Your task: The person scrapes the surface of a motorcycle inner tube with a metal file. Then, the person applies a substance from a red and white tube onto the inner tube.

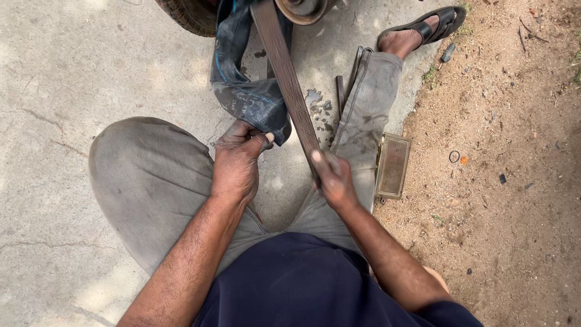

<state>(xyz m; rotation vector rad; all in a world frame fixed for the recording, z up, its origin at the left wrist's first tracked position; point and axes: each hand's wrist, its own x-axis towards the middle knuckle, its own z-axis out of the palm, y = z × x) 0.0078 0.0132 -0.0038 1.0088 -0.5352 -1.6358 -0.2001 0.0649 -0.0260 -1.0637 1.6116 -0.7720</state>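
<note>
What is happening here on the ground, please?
A person sits on the concrete beside a tyre. The left hand grips a black rubber inner tube that hangs from the wheel. The right hand holds the lower end of a long flat metal bar that reaches up to the wheel. A small rectangular tin lies by the right leg.

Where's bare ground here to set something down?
Bare concrete left of the left knee. Dirt right of the flat tin is open but pebbly. Crowded between the legs: left hand on the tube, right hand on the lever.
</note>
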